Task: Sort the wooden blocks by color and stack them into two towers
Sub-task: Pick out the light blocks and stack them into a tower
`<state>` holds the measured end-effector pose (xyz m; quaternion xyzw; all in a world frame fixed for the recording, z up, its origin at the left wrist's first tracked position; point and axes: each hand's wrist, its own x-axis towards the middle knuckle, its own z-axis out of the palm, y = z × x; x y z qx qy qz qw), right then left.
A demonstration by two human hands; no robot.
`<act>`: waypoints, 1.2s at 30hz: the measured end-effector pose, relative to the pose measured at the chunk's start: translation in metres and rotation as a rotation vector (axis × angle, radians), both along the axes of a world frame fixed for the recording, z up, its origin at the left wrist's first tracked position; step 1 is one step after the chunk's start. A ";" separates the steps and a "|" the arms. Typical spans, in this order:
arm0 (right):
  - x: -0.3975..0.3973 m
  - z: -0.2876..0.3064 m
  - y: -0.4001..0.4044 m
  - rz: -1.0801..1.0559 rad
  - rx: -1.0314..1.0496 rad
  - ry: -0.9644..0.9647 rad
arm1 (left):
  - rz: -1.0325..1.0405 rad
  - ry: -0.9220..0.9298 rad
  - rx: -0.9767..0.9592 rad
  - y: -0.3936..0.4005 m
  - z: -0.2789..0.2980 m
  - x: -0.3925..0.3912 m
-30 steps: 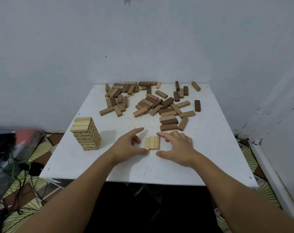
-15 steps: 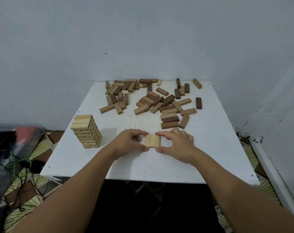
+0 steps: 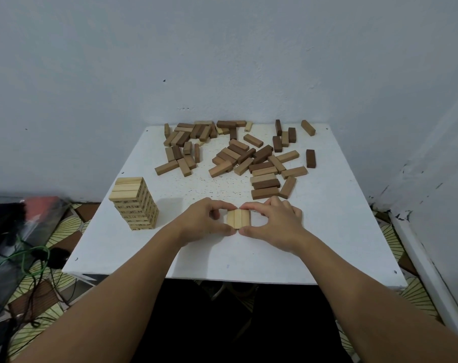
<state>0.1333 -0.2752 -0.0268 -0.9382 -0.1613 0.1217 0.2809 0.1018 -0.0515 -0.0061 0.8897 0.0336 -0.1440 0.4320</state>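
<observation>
I am seeing my left hand (image 3: pixel 205 221) and right hand (image 3: pixel 273 224) pinching the three pale wooden blocks (image 3: pixel 238 218) together from both sides. A second ago both hands were lying looser around them.

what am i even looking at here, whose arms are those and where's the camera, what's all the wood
There is no machine here. A person wears a wide-angle camera on the head, looking forward and down, so the two bare arms coming in from the bottom are the wearer's own.

They work at a white table pushed into a corner. The job is to sort wooden blocks by colour and build two towers. On the left stands a pale tower, already many layers high. At the far side lies a loose pile of mixed brown blocks, some darker, some lighter.

In the middle, the left hand and right hand pinch a row of three pale blocks between thumbs and forefingers, pressing them side by side. The row looks to be resting on the table.

Cables and a patterned floor show at the left.
</observation>
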 end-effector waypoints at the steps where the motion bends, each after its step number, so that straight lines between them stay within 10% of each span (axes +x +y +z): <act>1: 0.000 0.000 0.000 0.001 0.003 -0.003 | -0.004 -0.017 0.000 0.000 -0.001 -0.001; 22: 0.012 0.111 0.028 0.061 0.415 -0.268 | -0.067 -0.380 0.136 0.021 0.144 0.001; 36: -0.016 0.139 0.155 0.213 0.405 -0.258 | 0.060 -0.273 0.214 0.144 0.175 -0.054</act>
